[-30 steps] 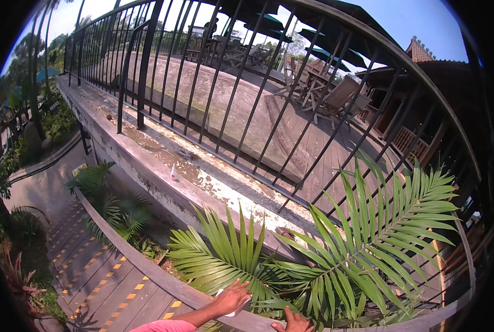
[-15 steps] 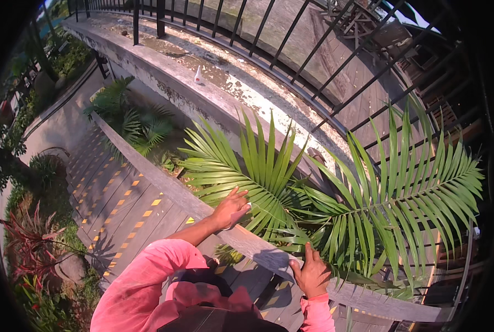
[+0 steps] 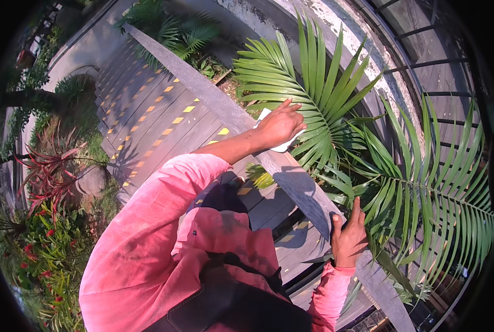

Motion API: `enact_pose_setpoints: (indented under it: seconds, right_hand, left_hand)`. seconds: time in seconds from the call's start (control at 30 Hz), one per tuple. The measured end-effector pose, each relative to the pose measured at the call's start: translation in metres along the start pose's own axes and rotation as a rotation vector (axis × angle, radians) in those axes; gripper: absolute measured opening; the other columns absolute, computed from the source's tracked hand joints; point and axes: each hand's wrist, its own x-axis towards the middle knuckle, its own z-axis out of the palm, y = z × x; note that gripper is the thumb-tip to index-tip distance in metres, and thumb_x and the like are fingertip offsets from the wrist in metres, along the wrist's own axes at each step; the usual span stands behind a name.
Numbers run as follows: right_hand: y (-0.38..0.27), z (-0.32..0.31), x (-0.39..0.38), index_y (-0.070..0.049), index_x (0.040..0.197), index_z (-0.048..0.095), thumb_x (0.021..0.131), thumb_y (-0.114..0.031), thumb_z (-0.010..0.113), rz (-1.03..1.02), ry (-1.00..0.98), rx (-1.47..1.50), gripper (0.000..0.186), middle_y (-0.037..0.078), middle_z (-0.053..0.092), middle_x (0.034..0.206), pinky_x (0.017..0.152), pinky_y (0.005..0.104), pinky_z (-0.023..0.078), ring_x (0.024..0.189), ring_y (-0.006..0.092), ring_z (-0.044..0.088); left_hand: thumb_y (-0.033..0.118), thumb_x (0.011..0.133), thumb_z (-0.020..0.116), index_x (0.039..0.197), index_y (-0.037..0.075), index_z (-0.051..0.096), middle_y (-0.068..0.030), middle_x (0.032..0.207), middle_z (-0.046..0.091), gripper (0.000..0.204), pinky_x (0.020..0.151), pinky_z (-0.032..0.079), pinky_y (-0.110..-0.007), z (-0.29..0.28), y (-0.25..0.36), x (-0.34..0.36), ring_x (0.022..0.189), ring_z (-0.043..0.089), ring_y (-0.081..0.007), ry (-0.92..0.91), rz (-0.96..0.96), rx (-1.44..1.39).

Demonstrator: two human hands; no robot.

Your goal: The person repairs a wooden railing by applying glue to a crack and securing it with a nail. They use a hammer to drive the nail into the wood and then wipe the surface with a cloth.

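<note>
My left hand point(image 3: 280, 124) presses a white cloth or paper point(image 3: 282, 145) onto the top of the curved wooden railing point(image 3: 213, 102), fingers curled over it. Lower on the same railing, my right hand point(image 3: 349, 232) grips the far edge, thumb and index finger raised. Broad green palm fronds point(image 3: 313, 88) lean beside both hands on the far side, with a second frond point(image 3: 429, 188) to the right. My pink sleeves and a dark strap fill the lower middle.
Wooden boardwalk steps point(image 3: 153, 127) with yellow marking strips lie left of the railing, bordered by red-leaved plants point(image 3: 47, 166), a rock point(image 3: 92, 180) and shrubs. A weathered concrete ledge point(image 3: 357, 39) and black metal fence point(image 3: 407, 66) stand at upper right.
My view has tipped down toward the railing and my body, so the scene sits higher. My left hand and the cloth appear slightly farther along the railing relative to the fronds.
</note>
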Motion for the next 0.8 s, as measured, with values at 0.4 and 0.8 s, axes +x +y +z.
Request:
enact_pose_setpoints:
  seconds: [0.4,0.8]
  right_hand:
    - [-0.008,-0.003,-0.001,-0.006,0.155,0.046,0.094,-0.049,0.069,-0.010,-0.009,0.005,0.078,0.024,0.062,0.133,0.089,0.0487,0.055,0.110,0.0442,0.067]
    - [-0.154,0.078,0.080,0.007,0.158,0.033,0.089,-0.070,0.064,-0.484,-0.097,-0.110,0.108,0.025,0.036,0.165,0.127,0.0540,0.021,0.156,0.0381,0.029]
  left_hand:
    - [0.038,0.110,0.047,0.108,0.001,0.066,-0.0187,0.120,0.069,0.042,0.129,0.020,-0.056,0.012,-0.003,-0.001,0.144,0.048,-0.0383,0.226,0.060,-0.030]
    - [0.033,0.115,0.040,0.118,-0.003,0.070,-0.0162,0.128,0.073,0.047,0.117,0.035,-0.042,-0.132,-0.076,-0.155,0.141,0.053,-0.0305,1.070,-0.545,-0.350]
